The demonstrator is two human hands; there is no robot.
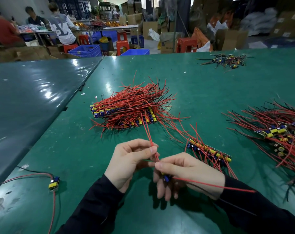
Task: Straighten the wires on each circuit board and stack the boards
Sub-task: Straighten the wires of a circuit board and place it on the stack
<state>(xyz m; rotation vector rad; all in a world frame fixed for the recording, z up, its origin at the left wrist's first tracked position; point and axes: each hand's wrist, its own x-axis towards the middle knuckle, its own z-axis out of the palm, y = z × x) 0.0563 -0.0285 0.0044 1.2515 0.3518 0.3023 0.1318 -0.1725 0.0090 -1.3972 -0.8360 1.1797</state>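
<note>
Head view showed the left hand point(126, 163) pinching two thin red wires point(149, 134) between thumb and forefinger, while the right hand point(185, 173) had its grip closed on a small circuit board with a blue capacitor point(167, 178), held just above the green counter point(202, 85), another red wire point(211, 184) trailing over the right wrist. Beyond the hands lay a stacked pile of boards with red and black wires point(131, 107), a short row of boards with yellow parts point(211, 152) sat just right of the hands, a loose heap of wired boards point(282, 132) lay at far right, and a single yellow-and-blue board point(54, 182) lay well apart at left.
</note>
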